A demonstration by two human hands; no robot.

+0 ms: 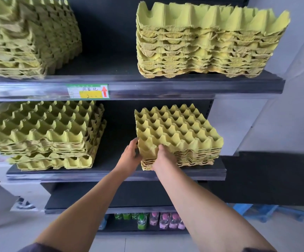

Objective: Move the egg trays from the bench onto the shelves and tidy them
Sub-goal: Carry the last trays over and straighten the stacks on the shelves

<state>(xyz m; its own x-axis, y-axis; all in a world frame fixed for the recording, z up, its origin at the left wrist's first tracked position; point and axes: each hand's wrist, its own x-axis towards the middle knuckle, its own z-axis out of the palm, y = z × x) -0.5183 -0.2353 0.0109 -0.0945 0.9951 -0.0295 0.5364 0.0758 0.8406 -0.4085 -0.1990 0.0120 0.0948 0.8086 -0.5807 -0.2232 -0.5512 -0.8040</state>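
A stack of yellow-green egg trays (178, 131) sits on the right of the middle shelf (111, 174), turned slightly askew. My left hand (130, 154) grips its near left corner from the side. My right hand (163, 157) presses on the front edge of the same corner. A larger, uneven stack (45, 135) fills the shelf's left side. On the upper shelf (165, 88) stand a tall stack at the right (202, 44) and another at the left (25, 37).
A price label (88, 91) with a red arrow is clipped to the upper shelf's rail. The lowest shelf holds several green and pink bottles (158, 220). A blue pallet (267, 211) lies on the floor at right, beside a black panel (274, 179).
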